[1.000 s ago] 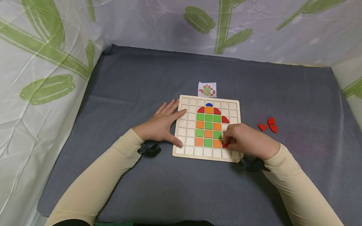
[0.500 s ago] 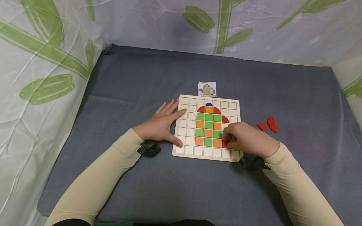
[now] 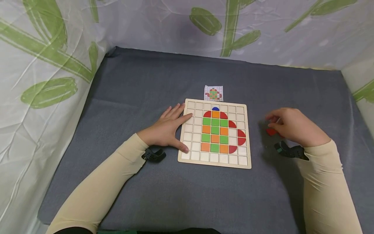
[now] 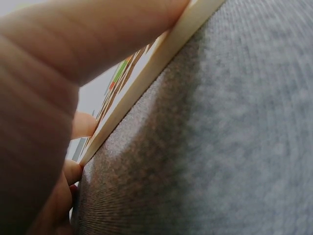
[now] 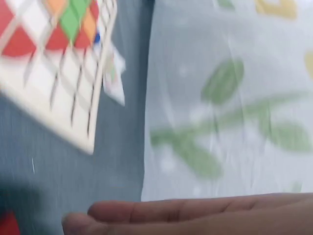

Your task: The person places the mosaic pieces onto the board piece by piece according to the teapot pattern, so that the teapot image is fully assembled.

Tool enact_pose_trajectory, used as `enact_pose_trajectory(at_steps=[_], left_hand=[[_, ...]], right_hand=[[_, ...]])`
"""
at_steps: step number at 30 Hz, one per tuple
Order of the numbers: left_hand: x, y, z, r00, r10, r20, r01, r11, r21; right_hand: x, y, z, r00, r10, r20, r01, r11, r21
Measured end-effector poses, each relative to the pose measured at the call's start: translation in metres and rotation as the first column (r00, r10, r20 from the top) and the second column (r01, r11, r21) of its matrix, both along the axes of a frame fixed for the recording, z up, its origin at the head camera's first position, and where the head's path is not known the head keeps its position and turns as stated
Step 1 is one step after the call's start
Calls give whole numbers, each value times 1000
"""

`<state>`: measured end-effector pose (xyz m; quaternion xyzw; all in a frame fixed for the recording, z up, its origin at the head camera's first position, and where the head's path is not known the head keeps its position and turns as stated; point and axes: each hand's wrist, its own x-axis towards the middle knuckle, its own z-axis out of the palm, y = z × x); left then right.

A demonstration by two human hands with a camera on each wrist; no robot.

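Observation:
My left hand (image 3: 166,131) rests with fingers spread on the left edge of a wooden grid board (image 3: 213,163); thumb and index finger lie over the rim. In the left wrist view, the fingers touch the board's side (image 4: 142,83). Green and orange square tiles fill the middle of the grid, with a blue half-round tile (image 3: 215,109) on top. Red quarter-round tiles (image 3: 232,149) lie around them. To the right of the board, my right hand (image 3: 295,126) hovers above a loose red tile (image 3: 271,132), fingers loosely bent. Its hand and fingers hide the spot where other loose tiles lay.
A small printed card (image 3: 213,93) with a gridded coloured figure lies against the board's far edge. Grey cloth (image 3: 146,81) covers the table. A white curtain with green leaves (image 3: 205,21) hangs behind and at the sides.
My right hand has left the lower right of the board and moved right, to the loose red tiles. Red tiles it covered on the board now show. The left hand stays put.

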<state>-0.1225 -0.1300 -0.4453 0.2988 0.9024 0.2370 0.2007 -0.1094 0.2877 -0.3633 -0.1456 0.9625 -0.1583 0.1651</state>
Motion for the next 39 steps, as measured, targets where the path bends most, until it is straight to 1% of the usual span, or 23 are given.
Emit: enact_pose_trajectory(at_steps=[4, 8, 13, 16, 21, 24, 28, 31, 33, 35, 39], left_hand=[[0, 0, -1, 1000, -1, 1, 1, 1000, -6], [0, 0, 0, 1000, -8, -7, 8, 1000, -1], [0, 0, 0, 1000, -10, -17, 10, 1000, 2], [0, -1, 0, 1000, -10, -18, 10, 1000, 2], [1, 0, 1, 1000, -10, -19, 10, 1000, 5], [1, 0, 0, 1000, -9, -20, 9, 1000, -1], [1, 0, -2, 1000, -12, -28, 12, 1000, -12], [0, 0, -2, 999, -12, -36, 11, 1000, -15], [1, 0, -2, 999, -10, -41, 9, 1000, -20], [1, 0, -2, 999, -6, -40, 6, 1000, -20], [1, 0, -1, 999, -8, -47, 6, 1000, -30]], right_hand=[[-8, 27, -5, 999, -35, 9, 35, 999, 37], [-14, 38, -15, 998, -47, 32, 45, 998, 48], [-17, 43, -26, 997, -71, 20, 71, 997, 34], [-18, 44, -29, 994, -100, 37, 98, 995, 36], [-20, 43, -28, 986, -125, 106, 122, 992, 33], [-19, 41, -26, 987, -113, 115, 110, 993, 31], [-16, 32, -23, 994, -88, 72, 87, 996, 17], [-11, 17, -18, 997, -72, -16, 72, 997, -19], [-7, 2, -15, 996, -67, -55, 64, 997, -53], [-3, -17, -12, 995, -44, -84, 37, 995, -88], [3, -58, -13, 995, 42, -91, -55, 988, -142]])
